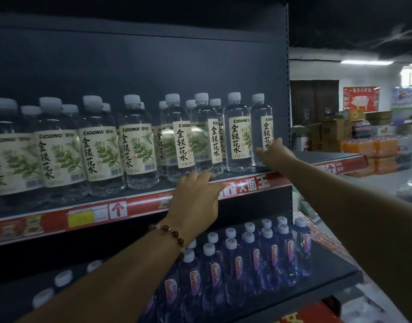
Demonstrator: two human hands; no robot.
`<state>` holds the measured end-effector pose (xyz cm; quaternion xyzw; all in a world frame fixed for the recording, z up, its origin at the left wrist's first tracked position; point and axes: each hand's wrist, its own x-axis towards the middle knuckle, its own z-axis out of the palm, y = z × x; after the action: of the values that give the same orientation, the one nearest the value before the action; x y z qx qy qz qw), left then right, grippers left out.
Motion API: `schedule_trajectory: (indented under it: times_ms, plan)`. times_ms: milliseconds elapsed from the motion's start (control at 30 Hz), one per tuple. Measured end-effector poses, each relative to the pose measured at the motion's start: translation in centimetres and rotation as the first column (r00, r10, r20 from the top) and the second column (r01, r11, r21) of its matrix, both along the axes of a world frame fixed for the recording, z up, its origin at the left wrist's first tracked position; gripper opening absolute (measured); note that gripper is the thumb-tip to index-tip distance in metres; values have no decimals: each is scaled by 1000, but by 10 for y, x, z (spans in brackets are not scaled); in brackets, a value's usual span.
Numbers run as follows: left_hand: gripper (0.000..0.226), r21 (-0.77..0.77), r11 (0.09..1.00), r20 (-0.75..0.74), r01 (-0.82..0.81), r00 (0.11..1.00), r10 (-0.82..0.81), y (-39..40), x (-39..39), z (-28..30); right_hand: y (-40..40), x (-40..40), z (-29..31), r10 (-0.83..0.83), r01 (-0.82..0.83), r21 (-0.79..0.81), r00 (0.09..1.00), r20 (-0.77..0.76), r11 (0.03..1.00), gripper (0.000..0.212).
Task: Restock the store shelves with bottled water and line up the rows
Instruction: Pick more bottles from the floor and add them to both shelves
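bottles (135, 141) crowd the upper shelf (139, 201) up to its red front edge. left hand (195, 201) rests on that edge, fingers straight. right hand (273, 151) pinches the end bottle (262, 129) beside the shelf's right upright (288, 89).

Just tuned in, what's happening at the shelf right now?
A person is straightening the upper shelf of white-capped bottled water. The right hand is on the rightmost bottle, thumb and fingers around its lower part. The left hand, with a beaded bracelet at the wrist, rests fingers-flat on the shelf's front edge. Several bottles at the right show their labels turned sideways, unlike the ones further left. The lower shelf holds purple-tinted bottles.
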<state>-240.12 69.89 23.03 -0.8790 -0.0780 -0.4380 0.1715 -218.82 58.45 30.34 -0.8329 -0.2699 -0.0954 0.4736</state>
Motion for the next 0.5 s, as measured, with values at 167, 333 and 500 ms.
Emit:
schedule_trajectory:
  times_ms: [167,333,500]
  plan:
    - [39,-88,991,-220,-98,972,76,-21,-17,14,-47,-59,-14,124,-49,-286,960,251,957,82]
    - [66,-184,966,-388,-181,917,98,-38,-68,25,-99,-144,-31,335,-76,-544,855,395,836,84]
    - [72,-191,935,-379,-298,901,210,-30,-140,18,-116,-195,-34,490,-189,-575,759,429,796,82]
